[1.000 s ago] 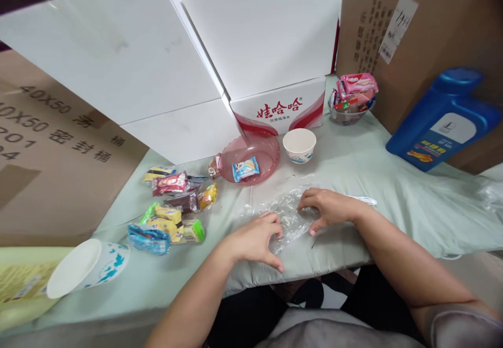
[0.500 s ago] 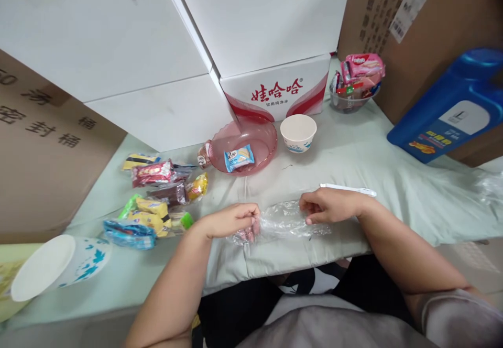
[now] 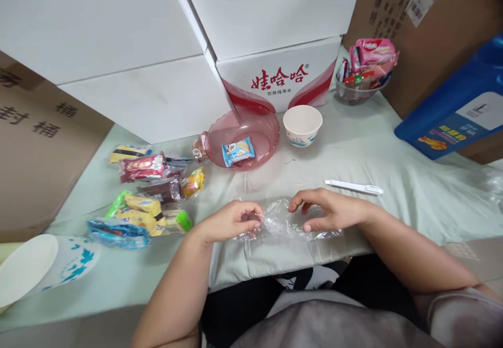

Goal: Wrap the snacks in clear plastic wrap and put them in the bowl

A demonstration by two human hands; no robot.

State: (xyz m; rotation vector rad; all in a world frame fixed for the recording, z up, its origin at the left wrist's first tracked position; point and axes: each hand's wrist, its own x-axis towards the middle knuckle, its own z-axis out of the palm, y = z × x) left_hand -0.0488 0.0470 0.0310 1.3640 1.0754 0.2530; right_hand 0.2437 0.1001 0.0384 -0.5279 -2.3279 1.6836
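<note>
A crumpled clear plastic bag (image 3: pixel 277 219) lies on the green cloth in front of me, between my hands. My left hand (image 3: pixel 238 219) is at its left end, with thumb and forefinger parted and the other fingers curled against the film. Over the right end, my right hand (image 3: pixel 326 209) is open, its thumb and fingers spread apart above the plastic. A white utility knife (image 3: pixel 353 186) lies just beyond my right hand. Farther back, a pink transparent bowl (image 3: pixel 267 138) holds a blue-wrapped snack (image 3: pixel 238 151). To its right stands a white paper cup (image 3: pixel 302 125) with a blue pattern.
Several wrapped snacks (image 3: pixel 143 167) are heaped on the left, near a tipped patterned paper tub (image 3: pixel 74 261). A clear bowl of snacks (image 3: pixel 363 94) stands at the back right, by a large blue bottle (image 3: pixel 444 122). White boxes (image 3: pixel 279 83) and cardboard cartons (image 3: pixel 43 122) border the cloth.
Both hands have loosened from the plastic bag; the fingers have parted, most of all on the right. The bag has settled on the cloth. My view has shifted slightly.
</note>
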